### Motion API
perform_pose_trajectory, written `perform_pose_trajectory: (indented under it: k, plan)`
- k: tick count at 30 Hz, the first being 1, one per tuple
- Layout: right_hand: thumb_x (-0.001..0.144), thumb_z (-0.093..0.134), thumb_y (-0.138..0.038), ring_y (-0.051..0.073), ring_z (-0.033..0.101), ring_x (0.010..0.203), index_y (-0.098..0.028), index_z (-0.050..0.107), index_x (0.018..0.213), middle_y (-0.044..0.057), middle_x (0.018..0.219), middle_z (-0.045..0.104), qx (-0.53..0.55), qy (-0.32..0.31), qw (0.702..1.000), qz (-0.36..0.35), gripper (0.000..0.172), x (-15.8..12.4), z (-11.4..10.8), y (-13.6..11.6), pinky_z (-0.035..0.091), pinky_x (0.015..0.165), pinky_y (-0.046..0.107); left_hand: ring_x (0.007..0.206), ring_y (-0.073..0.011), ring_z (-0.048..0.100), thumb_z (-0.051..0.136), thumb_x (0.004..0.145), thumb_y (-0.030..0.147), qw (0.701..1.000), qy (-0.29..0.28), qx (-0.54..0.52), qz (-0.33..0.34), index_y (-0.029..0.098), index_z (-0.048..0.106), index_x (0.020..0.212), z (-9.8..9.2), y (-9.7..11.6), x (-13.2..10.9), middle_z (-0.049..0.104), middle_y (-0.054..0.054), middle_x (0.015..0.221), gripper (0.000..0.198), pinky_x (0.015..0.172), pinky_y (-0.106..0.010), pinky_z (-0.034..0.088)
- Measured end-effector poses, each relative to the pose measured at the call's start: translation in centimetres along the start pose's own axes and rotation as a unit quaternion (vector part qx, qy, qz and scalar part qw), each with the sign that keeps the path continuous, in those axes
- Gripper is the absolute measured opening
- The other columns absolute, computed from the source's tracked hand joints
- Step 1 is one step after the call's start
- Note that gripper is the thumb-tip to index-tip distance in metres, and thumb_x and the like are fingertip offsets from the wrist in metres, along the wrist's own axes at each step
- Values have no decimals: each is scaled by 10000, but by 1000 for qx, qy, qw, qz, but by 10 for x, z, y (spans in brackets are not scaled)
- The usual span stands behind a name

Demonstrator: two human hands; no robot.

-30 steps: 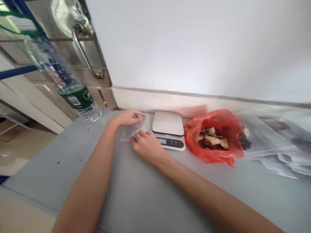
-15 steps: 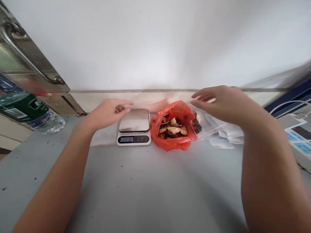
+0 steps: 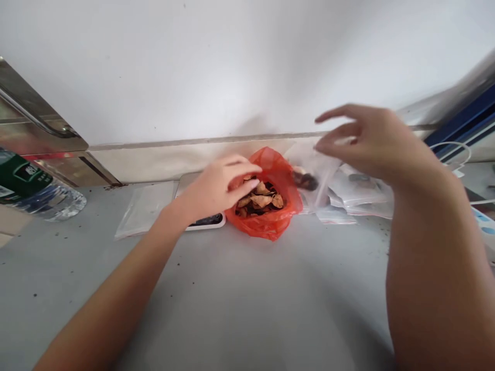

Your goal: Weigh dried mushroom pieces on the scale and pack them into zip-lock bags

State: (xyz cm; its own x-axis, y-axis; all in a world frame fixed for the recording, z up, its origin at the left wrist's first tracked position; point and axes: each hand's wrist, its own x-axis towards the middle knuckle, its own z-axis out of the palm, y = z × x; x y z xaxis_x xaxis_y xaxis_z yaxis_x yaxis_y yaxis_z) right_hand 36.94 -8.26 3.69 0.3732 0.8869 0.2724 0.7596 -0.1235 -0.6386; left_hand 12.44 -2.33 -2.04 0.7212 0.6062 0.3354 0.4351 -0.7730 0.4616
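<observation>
My left hand (image 3: 222, 188) reaches over the left rim of a red plastic bag (image 3: 266, 225), fingers apart and nothing between them. Inside that bag lie brown, curled dried slices (image 3: 262, 196). Partly hidden under my left hand and wrist is a white digital kitchen scale (image 3: 214, 221). Raised to the right of the red bag, my right hand (image 3: 359, 136) has its thumb and a finger closed at the top of a clear plastic bag (image 3: 323, 170); the index finger stands apart. Dark and pale pieces (image 3: 305, 179) show, blurred, in the clear bag.
Flat clear bags (image 3: 145, 206) lie left of the scale, and more clear packets (image 3: 365, 193) lie to the right. A water bottle (image 3: 50, 196) is at the far left beside a metal door handle (image 3: 38, 121). The white wall (image 3: 193, 77) rises behind.
My left hand has moved right, from beside the scale to over the red bag's opening. My right hand has risen, and the clear bag below it looks lifted. The view has shifted right.
</observation>
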Motion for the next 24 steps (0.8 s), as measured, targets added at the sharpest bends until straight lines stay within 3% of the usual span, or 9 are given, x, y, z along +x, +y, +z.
perform_pose_trajectory:
  k: [3, 6, 8, 11, 15, 18, 20, 22, 24]
  plan:
    - [783, 764, -49, 188, 703, 753, -168, 744, 1217, 12, 698, 703, 113, 115, 977, -138, 450, -7, -1, -12, 495, 657, 336, 1327, -296, 615, 571, 1016, 438, 990, 103, -73, -56, 237, 686, 1402, -16, 3, 0, 683, -85, 1406, 450, 1074, -381, 528]
    - [745, 834, -113, 195, 742, 850, -199, 747, 1098, 37, 904, 762, 220, 133, 936, -241, 373, -14, 3, -24, 535, 728, 344, 1377, -315, 596, 601, 1019, 438, 965, 144, -165, -143, 323, 584, 1502, -28, 6, 1, 670, -61, 1410, 496, 1028, -395, 556]
    - [736, 863, -168, 168, 738, 814, -215, 727, 1011, 47, 1043, 777, 284, 113, 917, -254, 309, -19, 12, -34, 559, 727, 326, 1338, -315, 630, 637, 1009, 403, 949, 137, -215, -184, 364, 558, 1502, -32, 7, 0, 690, -53, 1356, 501, 983, -403, 577]
    - [797, 824, -210, 149, 720, 751, -210, 688, 1108, 7, 919, 765, 350, 78, 912, -199, 340, -24, 30, -48, 591, 716, 310, 1174, -277, 712, 688, 979, 354, 933, 146, -264, -198, 336, 573, 1437, -36, 4, -3, 739, -56, 1198, 473, 939, -404, 599]
    - [885, 717, -180, 177, 754, 849, -241, 649, 1244, -26, 819, 741, 358, 19, 926, -119, 371, -26, 54, -59, 602, 768, 326, 1026, -222, 743, 616, 1014, 320, 900, 172, -342, -207, 275, 544, 1441, -46, -7, -9, 708, -10, 894, 435, 874, -358, 602]
    - [893, 725, -219, 195, 767, 884, -248, 670, 1226, -4, 851, 758, 360, -23, 930, -68, 339, -23, 67, -57, 606, 797, 340, 956, -218, 747, 669, 955, 235, 892, 185, -352, -216, 207, 639, 1346, -57, -19, -13, 690, -18, 849, 392, 734, -293, 591]
    - [889, 751, -318, 201, 755, 805, -217, 727, 1034, 25, 812, 753, 351, -94, 931, -45, 179, -21, 72, -52, 605, 744, 336, 920, -214, 744, 699, 916, 192, 894, 223, -321, -219, 169, 708, 1195, -63, -27, -16, 712, -48, 898, 280, 650, -264, 570]
    - [844, 793, -470, 201, 711, 695, -200, 724, 773, 53, 745, 734, 314, -211, 925, -36, 287, -18, 75, -47, 582, 642, 328, 888, -207, 739, 714, 898, 163, 893, 253, -292, -229, 168, 723, 1113, -67, -35, -19, 724, -56, 903, 215, 618, -257, 557]
    - [740, 859, -556, 187, 655, 625, -196, 701, 637, 59, 690, 714, 277, -306, 910, -45, 407, -16, 77, -43, 540, 565, 316, 865, -208, 736, 733, 885, 142, 893, 258, -269, -254, 188, 721, 1104, -69, -42, -22, 728, -46, 871, 224, 619, -265, 554]
